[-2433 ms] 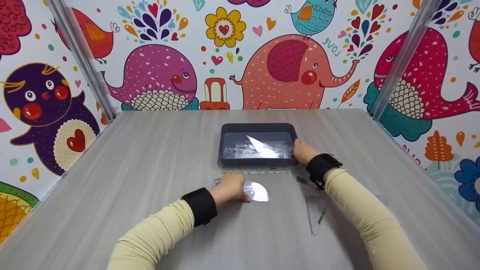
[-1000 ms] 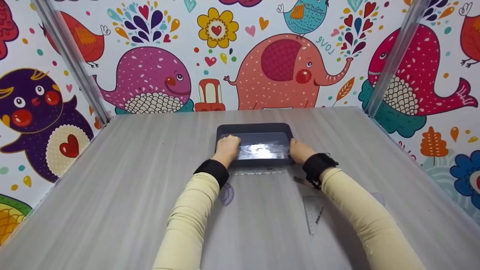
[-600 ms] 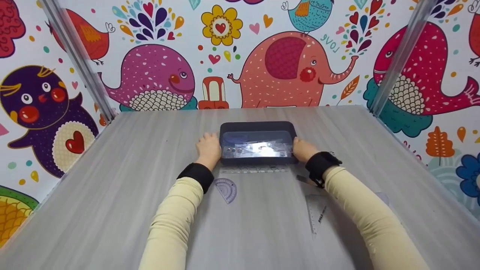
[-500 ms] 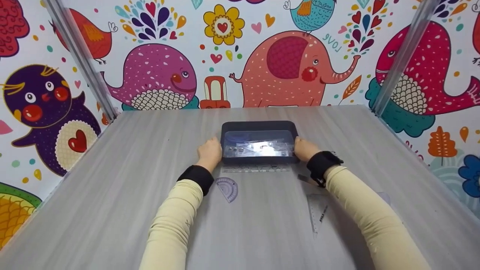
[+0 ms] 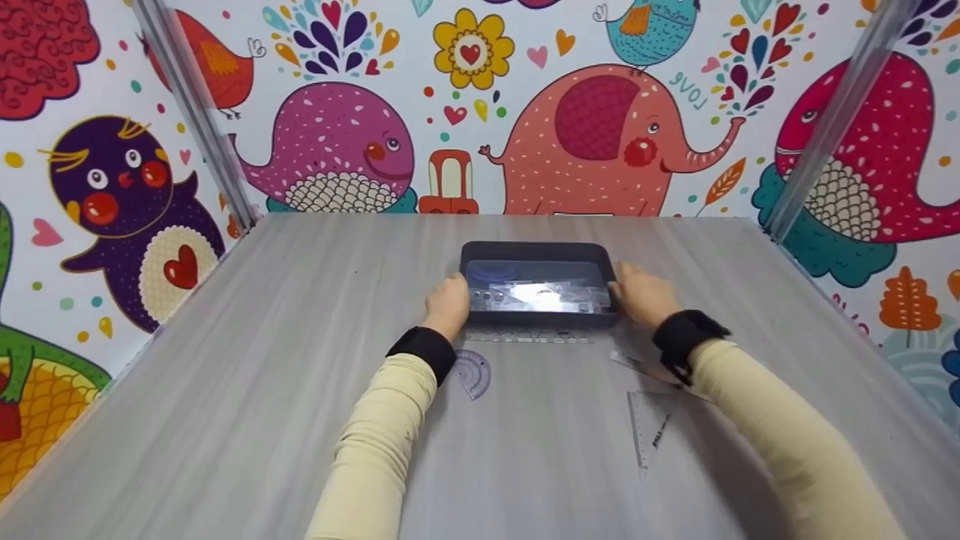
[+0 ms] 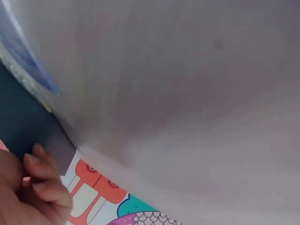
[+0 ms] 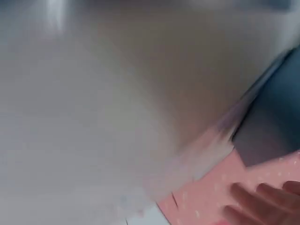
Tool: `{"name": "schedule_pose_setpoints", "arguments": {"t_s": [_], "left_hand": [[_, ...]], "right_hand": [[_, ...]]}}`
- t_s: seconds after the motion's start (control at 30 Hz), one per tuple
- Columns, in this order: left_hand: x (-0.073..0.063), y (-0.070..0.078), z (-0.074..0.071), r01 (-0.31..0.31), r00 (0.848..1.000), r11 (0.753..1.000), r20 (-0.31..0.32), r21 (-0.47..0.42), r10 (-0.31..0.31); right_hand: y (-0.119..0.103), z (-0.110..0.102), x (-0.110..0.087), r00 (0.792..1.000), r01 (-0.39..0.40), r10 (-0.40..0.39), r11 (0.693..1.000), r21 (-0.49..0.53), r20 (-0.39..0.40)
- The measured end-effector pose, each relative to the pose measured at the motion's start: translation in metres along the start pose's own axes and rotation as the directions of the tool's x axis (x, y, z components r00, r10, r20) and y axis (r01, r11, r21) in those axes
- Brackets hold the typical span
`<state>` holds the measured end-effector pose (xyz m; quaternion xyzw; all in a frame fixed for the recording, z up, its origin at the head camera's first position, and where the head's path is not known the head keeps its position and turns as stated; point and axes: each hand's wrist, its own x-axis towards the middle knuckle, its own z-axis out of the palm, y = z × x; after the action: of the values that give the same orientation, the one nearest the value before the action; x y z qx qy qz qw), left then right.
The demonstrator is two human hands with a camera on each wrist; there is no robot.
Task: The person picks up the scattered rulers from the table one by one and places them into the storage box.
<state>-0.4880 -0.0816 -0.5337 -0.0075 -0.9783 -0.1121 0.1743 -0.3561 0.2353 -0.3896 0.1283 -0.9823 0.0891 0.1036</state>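
A dark grey rectangular box (image 5: 536, 250) stands in the middle of the table, with clear plastic rulers (image 5: 517, 297) inside under a bright glare. At its left wall is my left hand (image 5: 448, 301), gripping that side; in the left wrist view curled fingers (image 6: 41, 161) overlap the dark wall. My right hand (image 5: 646, 297) is at the right wall, fingertips close by the rim. In the right wrist view its loosely bent fingers (image 7: 262, 201) stand a little apart from the box corner (image 7: 267, 136), holding nothing.
Just in front of the box lies a clear ruler (image 5: 529, 337). A purple-tinted protractor (image 5: 473, 373) is beside the left wrist. Near the right forearm are a set square (image 5: 641, 431) and another thin ruler-like piece (image 5: 637, 362). A patterned wall (image 5: 525, 180) closes off the table's far edge.
My left hand has gone from the protractor into the box, then out to its left wall. My right hand has eased off the right wall. A faint protractor shape now shows inside the box.
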Motion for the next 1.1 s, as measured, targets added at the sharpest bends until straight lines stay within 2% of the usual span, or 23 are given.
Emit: {"name": "schedule_pose_setpoints", "arguments": {"t_s": [0.03, 0.1, 0.13, 0.17, 0.23, 0.27, 0.3, 0.33, 0.37, 0.4, 0.47, 0.5, 0.53, 0.57, 0.63, 0.73, 0.8, 0.83, 0.87, 0.93, 1.0, 1.07, 1.1], "left_hand": [[-0.007, 0.004, -0.014, -0.011, 1.000, 1.000, 0.010, 0.000, 0.011], [-0.011, 0.009, -0.025, -0.016, 0.999, 1.000, 0.045, -0.010, 0.016], [-0.015, 0.011, -0.032, -0.032, 0.999, 0.999, 0.012, 0.002, 0.032], [-0.021, 0.015, -0.045, -0.021, 0.999, 1.000, 0.027, -0.014, 0.022], [-0.032, 0.020, -0.062, -0.021, 1.000, 1.000, 0.005, -0.011, 0.021], [-0.028, 0.019, -0.056, -0.011, 1.000, 1.000, 0.016, -0.015, 0.011], [-0.030, 0.019, -0.059, -0.008, 1.000, 1.000, 0.018, -0.013, 0.009], [-0.030, 0.017, -0.055, -0.019, 1.000, 1.000, -0.012, -0.002, 0.019], [-0.028, 0.016, -0.055, 0.003, 0.999, 1.000, 0.041, -0.021, -0.002], [-0.023, 0.011, -0.042, -0.004, 1.000, 1.000, 0.019, -0.007, 0.004], [-0.011, 0.003, -0.020, 0.007, 0.999, 1.000, 0.044, -0.004, -0.007], [-0.007, 0.000, -0.012, 0.000, 1.000, 1.000, 0.012, 0.008, 0.000], [-0.012, 0.002, -0.022, -0.009, 1.000, 1.000, 0.000, 0.015, 0.009], [-0.019, 0.006, -0.040, -0.002, 1.000, 1.000, 0.026, 0.007, 0.001], [-0.030, 0.014, -0.061, -0.013, 1.000, 1.000, 0.003, 0.020, 0.013], [-0.058, 0.038, -0.128, 0.022, 0.993, 1.000, 0.117, -0.021, -0.019], [-0.058, 0.042, -0.131, 0.049, 0.985, 0.998, 0.167, -0.034, -0.042], [-0.060, 0.043, -0.137, 0.052, 0.984, 0.998, 0.173, -0.036, -0.045], [-0.063, 0.046, -0.147, 0.073, 0.975, 0.996, 0.214, -0.048, -0.061], [-0.061, 0.045, -0.146, 0.074, 0.973, 0.996, 0.224, -0.040, -0.063], [-0.053, 0.038, -0.119, 0.033, 0.990, 0.999, 0.140, -0.006, -0.031], [-0.043, 0.030, -0.092, 0.030, 0.991, 1.000, 0.129, -0.001, -0.030], [-0.036, 0.024, -0.074, 0.018, 0.995, 1.000, 0.102, 0.012, -0.019]], "right_hand": [[0.001, -0.007, -0.007, 0.999, 0.012, -0.012, 1.000, 0.001, -0.050], [0.002, -0.021, -0.020, 0.996, 0.044, -0.044, 0.999, -0.005, -0.080], [0.003, -0.027, -0.027, 0.995, 0.067, -0.067, 0.998, -0.004, -0.071], [0.003, -0.032, -0.035, 0.995, 0.089, -0.089, 0.996, 0.002, -0.046], [0.004, -0.037, -0.051, 0.987, 0.148, -0.149, 0.989, 0.017, 0.051], [0.005, -0.037, -0.060, 0.977, 0.179, -0.181, 0.983, 0.029, 0.111], [0.006, -0.036, -0.070, 0.961, 0.203, -0.210, 0.978, 0.054, 0.183], [0.008, -0.035, -0.079, 0.940, 0.219, -0.234, 0.972, 0.088, 0.248], [0.010, -0.033, -0.088, 0.917, 0.227, -0.254, 0.966, 0.120, 0.306], [0.011, -0.031, -0.096, 0.895, 0.230, -0.268, 0.962, 0.146, 0.357], [0.015, -0.026, -0.109, 0.860, 0.226, -0.289, 0.955, 0.194, 0.421], [0.018, -0.026, -0.114, 0.849, 0.223, -0.297, 0.951, 0.214, 0.438], [0.020, -0.025, -0.117, 0.843, 0.226, -0.306, 0.948, 0.224, 0.443], [0.022, -0.024, -0.119, 0.842, 0.236, -0.313, 0.946, 0.222, 0.440], [0.027, -0.022, -0.121, 0.853, 0.268, -0.333, 0.940, 0.210, 0.402], [0.029, -0.020, -0.122, 0.877, 0.316, -0.361, 0.930, 0.186, 0.317], [0.028, -0.018, -0.122, 0.892, 0.326, -0.364, 0.929, 0.177, 0.267], [0.026, -0.017, -0.121, 0.897, 0.324, -0.361, 0.930, 0.175, 0.256], [0.024, -0.017, -0.119, 0.902, 0.313, -0.350, 0.933, 0.175, 0.252], [0.019, -0.016, -0.116, 0.915, 0.266, -0.301, 0.951, 0.160, 0.269], [0.014, -0.014, -0.111, 0.924, 0.219, -0.250, 0.966, 0.135, 0.290], [0.009, -0.012, -0.106, 0.930, 0.182, -0.210, 0.976, 0.118, 0.303], [0.008, -0.011, -0.103, 0.931, 0.168, -0.195, 0.979, 0.113, 0.308]]}}
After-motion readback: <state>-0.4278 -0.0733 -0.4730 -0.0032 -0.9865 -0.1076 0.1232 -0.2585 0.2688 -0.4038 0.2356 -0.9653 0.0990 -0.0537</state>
